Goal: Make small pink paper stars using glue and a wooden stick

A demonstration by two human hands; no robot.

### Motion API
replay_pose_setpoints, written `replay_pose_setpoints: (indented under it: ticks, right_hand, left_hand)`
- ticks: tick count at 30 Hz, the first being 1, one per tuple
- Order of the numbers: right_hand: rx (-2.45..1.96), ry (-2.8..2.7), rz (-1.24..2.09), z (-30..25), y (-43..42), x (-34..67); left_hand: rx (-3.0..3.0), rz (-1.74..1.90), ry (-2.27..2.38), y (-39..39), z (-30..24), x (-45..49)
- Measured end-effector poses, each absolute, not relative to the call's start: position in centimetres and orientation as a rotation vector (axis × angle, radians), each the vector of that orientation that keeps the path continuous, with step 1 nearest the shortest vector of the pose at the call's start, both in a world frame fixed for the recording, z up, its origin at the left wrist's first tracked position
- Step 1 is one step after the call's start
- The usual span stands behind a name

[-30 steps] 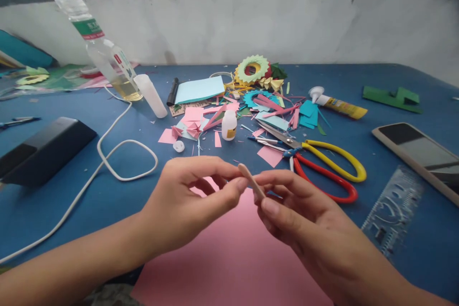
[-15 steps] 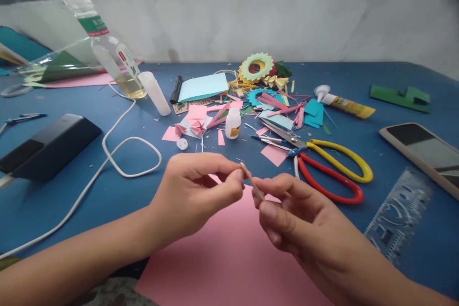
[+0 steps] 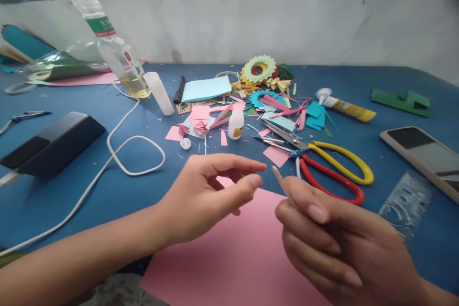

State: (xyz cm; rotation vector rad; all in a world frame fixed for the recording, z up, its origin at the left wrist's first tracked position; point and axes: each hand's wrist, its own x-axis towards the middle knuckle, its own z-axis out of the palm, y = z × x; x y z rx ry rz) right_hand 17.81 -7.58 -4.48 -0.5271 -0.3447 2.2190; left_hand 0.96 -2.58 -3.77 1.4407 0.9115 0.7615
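My right hand is closed on a thin, flat, pale brown strip. Only the strip's upper end shows beyond the fingers; the lower part is hidden. Just left of it, my left hand is open, thumb and forefinger apart with nothing between them. Both hands hover over a large pink paper sheet. Beyond them stands a small white bottle with a yellow label and no cap on it. A little white cap lies to its left.
Scissors with red and yellow handles lie near my right hand. A clear ruler and a phone are at the right. Paper scraps and a glue tube lie behind. At left are a white cable, a dark block and a tall bottle.
My left hand has let go of the strip and its fingers have spread. My right hand has turned, knuckles up, and moved right with the strip.
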Motion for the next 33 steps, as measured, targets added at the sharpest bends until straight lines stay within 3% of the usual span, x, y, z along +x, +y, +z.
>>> replay_pose_setpoints:
  ticks: [5, 12, 22, 33]
  right_hand:
    - [-0.484, -0.32, 2.359, -4.7, -7.5, 17.7]
    - [-0.753, -0.527, 2.059, -4.6, -8.2, 16.3]
    - [-0.791, -0.45, 2.13, -3.9, -8.2, 16.8]
    - [-0.945, -0.733, 1.93, -5.3, -8.7, 16.1]
  left_hand:
    - [1.447, 0.744, 0.768, -2.9, -3.7, 1.0]
    - [1.33, 0.85, 0.858, -2.3, -4.2, 1.3]
    - [1.2, 0.87, 0.797, -2.4, -3.9, 1.2]
    - [1.283, 0.77, 0.943, -2.5, -3.5, 1.1]
